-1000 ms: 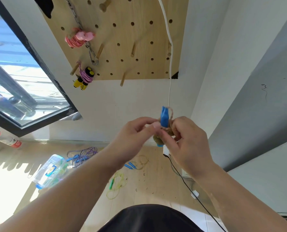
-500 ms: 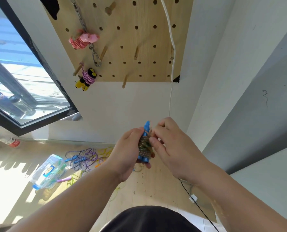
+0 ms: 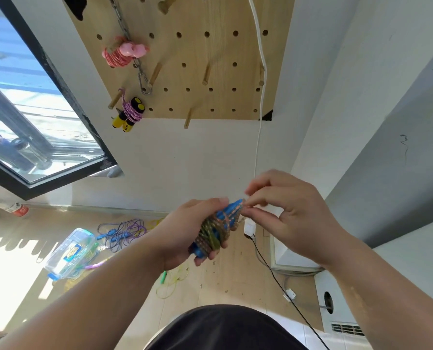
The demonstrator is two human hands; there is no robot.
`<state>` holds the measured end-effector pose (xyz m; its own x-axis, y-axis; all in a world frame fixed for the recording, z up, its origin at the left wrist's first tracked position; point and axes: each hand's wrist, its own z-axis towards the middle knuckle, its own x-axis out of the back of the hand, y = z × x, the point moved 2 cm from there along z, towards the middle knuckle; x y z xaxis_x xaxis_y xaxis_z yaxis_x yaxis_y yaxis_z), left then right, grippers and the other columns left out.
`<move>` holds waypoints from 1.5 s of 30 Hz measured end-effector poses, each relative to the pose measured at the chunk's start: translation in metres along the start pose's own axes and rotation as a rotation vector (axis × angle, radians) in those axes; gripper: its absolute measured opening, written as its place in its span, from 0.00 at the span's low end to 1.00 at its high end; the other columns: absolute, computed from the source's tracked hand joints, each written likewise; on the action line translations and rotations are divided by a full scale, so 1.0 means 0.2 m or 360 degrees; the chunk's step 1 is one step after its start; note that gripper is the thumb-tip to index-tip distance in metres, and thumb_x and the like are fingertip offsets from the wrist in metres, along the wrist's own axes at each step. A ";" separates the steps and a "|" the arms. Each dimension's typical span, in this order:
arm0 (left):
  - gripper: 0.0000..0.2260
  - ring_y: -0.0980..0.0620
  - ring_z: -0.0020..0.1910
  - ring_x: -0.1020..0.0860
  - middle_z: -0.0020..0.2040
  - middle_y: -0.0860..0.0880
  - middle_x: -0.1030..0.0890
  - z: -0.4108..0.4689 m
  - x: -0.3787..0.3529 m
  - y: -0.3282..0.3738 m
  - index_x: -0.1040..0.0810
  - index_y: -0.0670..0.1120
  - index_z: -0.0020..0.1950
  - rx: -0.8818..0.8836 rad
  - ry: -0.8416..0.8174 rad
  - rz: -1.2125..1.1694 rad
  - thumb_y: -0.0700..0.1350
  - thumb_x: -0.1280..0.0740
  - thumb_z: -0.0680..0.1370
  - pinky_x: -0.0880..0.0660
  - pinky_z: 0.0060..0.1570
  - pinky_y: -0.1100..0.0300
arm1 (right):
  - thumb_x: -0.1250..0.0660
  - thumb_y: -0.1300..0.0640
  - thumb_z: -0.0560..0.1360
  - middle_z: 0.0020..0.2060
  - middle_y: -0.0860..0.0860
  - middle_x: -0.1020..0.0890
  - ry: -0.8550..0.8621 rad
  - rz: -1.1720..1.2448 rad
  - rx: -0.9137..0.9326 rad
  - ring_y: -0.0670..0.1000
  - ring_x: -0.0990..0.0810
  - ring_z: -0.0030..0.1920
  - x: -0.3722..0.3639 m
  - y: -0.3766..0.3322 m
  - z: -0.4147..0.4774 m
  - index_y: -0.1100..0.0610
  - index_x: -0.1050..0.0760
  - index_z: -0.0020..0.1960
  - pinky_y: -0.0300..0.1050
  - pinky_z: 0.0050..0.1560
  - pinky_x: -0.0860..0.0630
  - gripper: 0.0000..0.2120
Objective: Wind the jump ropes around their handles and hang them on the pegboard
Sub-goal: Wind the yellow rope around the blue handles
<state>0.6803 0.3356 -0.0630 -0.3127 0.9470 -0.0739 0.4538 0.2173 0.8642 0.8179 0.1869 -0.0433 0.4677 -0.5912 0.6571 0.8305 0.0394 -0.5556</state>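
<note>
Blue handles (image 3: 223,213): wrapped in rope (image 3: 210,233), gripped by left hand (image 3: 185,238).
Right hand (image 3: 286,213): pinches the rope end at the handles' far tip.

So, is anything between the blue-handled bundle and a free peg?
Nothing visible. The bundle sits in the left hand, the right hand pinching its rope end; only bare wall lies up to the free bottom peg. A white cable hangs further right, off that path.

No legible text, even on the plastic box (image 3: 70,251) label
</note>
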 end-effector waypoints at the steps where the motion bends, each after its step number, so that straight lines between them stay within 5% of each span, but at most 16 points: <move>1: 0.25 0.44 0.28 0.26 0.39 0.36 0.21 -0.01 0.01 0.01 0.19 0.39 0.50 0.0008 -0.0074 -0.0002 0.62 0.35 0.76 0.31 0.21 0.61 | 0.26 0.56 0.74 0.47 0.45 0.19 -0.0004 0.0098 -0.0088 0.43 0.20 0.49 0.00 0.00 0.00 0.52 0.17 0.44 0.37 0.48 0.24 0.01; 5: 0.24 0.45 0.26 0.24 0.39 0.36 0.21 0.00 0.02 0.04 0.19 0.37 0.51 0.0024 -0.0219 -0.0136 0.60 0.33 0.78 0.28 0.19 0.61 | 0.26 0.64 0.75 0.40 0.52 0.14 -0.0037 0.0767 -0.0594 0.53 0.15 0.41 -0.02 0.01 0.01 0.57 0.18 0.43 0.50 0.44 0.17 0.04; 8: 0.20 0.42 0.29 0.23 0.42 0.34 0.19 0.01 0.00 0.04 0.19 0.39 0.54 -0.0049 -0.0214 -0.0313 0.56 0.35 0.79 0.27 0.22 0.59 | 0.27 0.66 0.74 0.36 0.57 0.14 0.0141 0.1113 -0.0851 0.56 0.14 0.37 -0.04 0.03 0.03 0.62 0.19 0.41 0.50 0.41 0.18 0.04; 14: 0.21 0.39 0.38 0.20 0.48 0.35 0.17 0.02 -0.01 0.04 0.22 0.39 0.61 -0.0128 -0.0041 -0.0220 0.54 0.37 0.78 0.24 0.29 0.54 | 0.26 0.66 0.74 0.34 0.57 0.15 0.0170 0.1047 -0.0935 0.55 0.15 0.36 -0.08 0.06 0.04 0.62 0.19 0.40 0.48 0.40 0.19 0.05; 23: 0.21 0.43 0.29 0.24 0.41 0.37 0.19 0.02 -0.02 0.04 0.21 0.40 0.52 -0.0224 0.0127 -0.0188 0.57 0.28 0.75 0.32 0.23 0.61 | 0.26 0.64 0.74 0.34 0.55 0.15 0.0227 0.1074 -0.0963 0.54 0.15 0.35 -0.09 0.03 0.06 0.59 0.16 0.42 0.45 0.37 0.20 0.03; 28: 0.20 0.44 0.27 0.25 0.38 0.38 0.22 0.05 -0.02 0.02 0.21 0.40 0.53 -0.0029 0.0197 -0.0438 0.57 0.32 0.77 0.35 0.21 0.62 | 0.24 0.63 0.73 0.39 0.48 0.18 0.0205 0.0677 -0.0478 0.49 0.20 0.40 -0.07 -0.03 0.05 0.55 0.15 0.42 0.40 0.41 0.24 0.04; 33: 0.15 0.44 0.28 0.27 0.36 0.40 0.21 0.02 -0.02 0.04 0.21 0.38 0.49 -0.0077 0.0221 0.0195 0.49 0.39 0.83 0.36 0.24 0.60 | 0.26 0.54 0.74 0.45 0.43 0.22 -0.0100 0.0117 -0.0125 0.46 0.22 0.50 -0.07 -0.06 0.09 0.51 0.17 0.42 0.37 0.50 0.28 0.03; 37: 0.17 0.43 0.27 0.26 0.32 0.45 0.21 -0.01 -0.03 0.10 0.21 0.42 0.43 -0.0220 0.0284 0.0549 0.49 0.43 0.85 0.34 0.23 0.59 | 0.26 0.57 0.75 0.43 0.43 0.15 -0.0327 0.0340 -0.0428 0.47 0.17 0.46 -0.03 -0.02 0.13 0.54 0.17 0.42 0.47 0.48 0.21 0.03; 41: 0.15 0.42 0.31 0.25 0.38 0.43 0.22 -0.02 -0.02 0.10 0.22 0.38 0.50 -0.0258 0.0265 0.0585 0.45 0.45 0.83 0.33 0.25 0.59 | 0.24 0.57 0.73 0.38 0.48 0.14 -0.0306 0.0549 -0.0655 0.48 0.14 0.42 -0.05 0.00 0.12 0.55 0.15 0.42 0.56 0.47 0.18 0.02; 45: 0.15 0.41 0.30 0.24 0.36 0.43 0.19 -0.01 -0.02 0.06 0.22 0.40 0.49 -0.0265 0.0130 0.0467 0.46 0.40 0.69 0.31 0.25 0.58 | 0.23 0.58 0.73 0.40 0.51 0.13 -0.0234 0.0716 -0.0725 0.54 0.14 0.43 -0.07 0.01 0.11 0.55 0.15 0.42 0.61 0.49 0.18 0.02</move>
<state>0.6858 0.3338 -0.0517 -0.2581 0.9398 0.2241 0.3938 -0.1094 0.9127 0.8194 0.2122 -0.0414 0.8028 -0.4789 0.3552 0.3483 -0.1070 -0.9313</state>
